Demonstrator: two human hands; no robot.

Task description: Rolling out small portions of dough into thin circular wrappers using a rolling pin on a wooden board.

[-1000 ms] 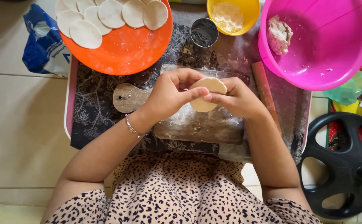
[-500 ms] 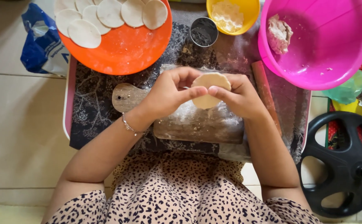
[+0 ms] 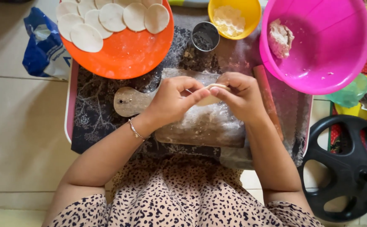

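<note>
My left hand [image 3: 175, 98] and my right hand [image 3: 238, 96] meet above a floured wooden board [image 3: 200, 126], both pinching a small pale dough piece [image 3: 210, 98]. The dough is folded over between thumbs and fingertips, so only its edge shows. A thin bracelet sits on my left wrist. The board lies on a dark patterned tray [image 3: 95, 122] in front of my lap.
An orange plate [image 3: 128, 54] with several flat dough rounds sits at the back left. A metal cup [image 3: 205, 37], a yellow bowl [image 3: 250, 10] of filling, a pink basin [image 3: 330, 63] holding a dough lump, a wooden rolling pin [image 3: 267, 96], a blue bag [image 3: 40, 46] and a black wheel [image 3: 347, 168] surround the tray.
The dough round, held flat and open before, is now folded over and pinched between both hands. The hands stay above the board.
</note>
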